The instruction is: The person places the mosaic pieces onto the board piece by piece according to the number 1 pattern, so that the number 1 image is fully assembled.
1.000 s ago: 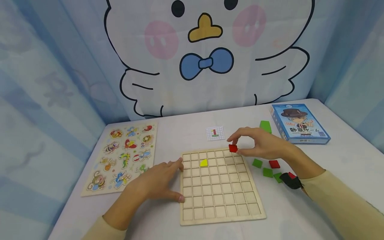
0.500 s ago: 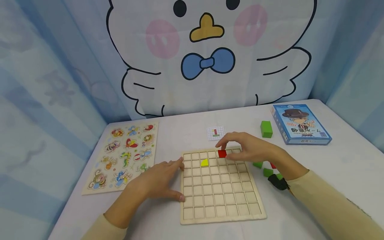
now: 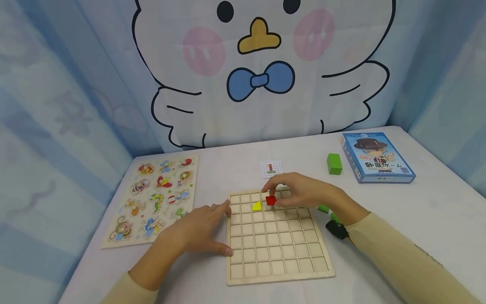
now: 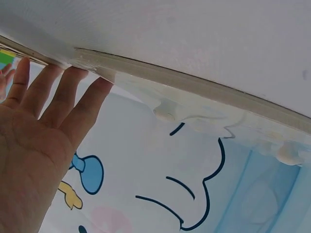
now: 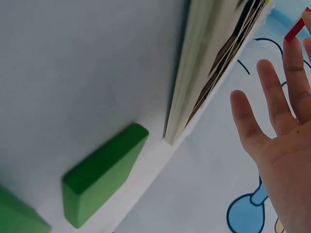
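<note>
A wooden grid board (image 3: pixel 265 240) lies on the table, with a yellow piece (image 3: pixel 257 206) in its second row from the back. My right hand (image 3: pixel 305 192) pinches a small red tile (image 3: pixel 271 200) between thumb and fingertips, over the cells just right of the yellow piece. In the right wrist view the red tile (image 5: pixel 295 30) shows edge-on at the fingertips. At the board's left edge my left hand (image 3: pixel 199 228) rests with thumb and fingers spread, touching the rim. Its fingers (image 4: pixel 90 104) look extended in the left wrist view.
Green tiles (image 3: pixel 323 208) lie right of the board, partly behind the right forearm. A green block (image 3: pixel 334 164) and a blue box (image 3: pixel 377 158) stand at the back right. A small pattern card (image 3: pixel 271 169) lies behind the board; an animal peg puzzle (image 3: pixel 153 200) sits left.
My right hand has carried the red tile leftward from the board's back right corner to beside the yellow piece. The left hand has stayed at the board's edge.
</note>
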`<state>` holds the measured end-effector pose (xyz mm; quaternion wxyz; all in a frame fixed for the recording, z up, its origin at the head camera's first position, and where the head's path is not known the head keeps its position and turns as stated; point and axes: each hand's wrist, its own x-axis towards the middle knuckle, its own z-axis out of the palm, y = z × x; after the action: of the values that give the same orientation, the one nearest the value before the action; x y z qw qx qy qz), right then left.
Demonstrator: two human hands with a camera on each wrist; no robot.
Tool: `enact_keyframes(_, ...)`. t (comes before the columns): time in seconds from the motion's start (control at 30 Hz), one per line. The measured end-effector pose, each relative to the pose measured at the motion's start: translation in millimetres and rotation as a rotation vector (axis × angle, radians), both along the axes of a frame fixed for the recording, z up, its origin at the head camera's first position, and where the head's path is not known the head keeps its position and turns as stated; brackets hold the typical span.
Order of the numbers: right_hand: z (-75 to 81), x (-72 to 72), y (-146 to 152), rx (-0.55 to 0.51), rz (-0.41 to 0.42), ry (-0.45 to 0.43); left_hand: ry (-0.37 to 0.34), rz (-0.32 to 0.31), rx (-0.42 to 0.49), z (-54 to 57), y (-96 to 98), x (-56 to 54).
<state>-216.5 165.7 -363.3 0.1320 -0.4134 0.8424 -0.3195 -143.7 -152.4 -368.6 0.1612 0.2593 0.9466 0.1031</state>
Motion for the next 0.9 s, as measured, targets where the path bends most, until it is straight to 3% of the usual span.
enact_keyframes(0.63,-2.2,-6.4,-13,0.102,0.019,-0.029,0.014,0.004,-0.002,1.0,-2.5,-0.7)
enact_keyframes(0.9,-7.4,-6.2,-16,0.107,0.029,0.029,0.004,0.008,0.011,-1.3,-3.0,0.1)
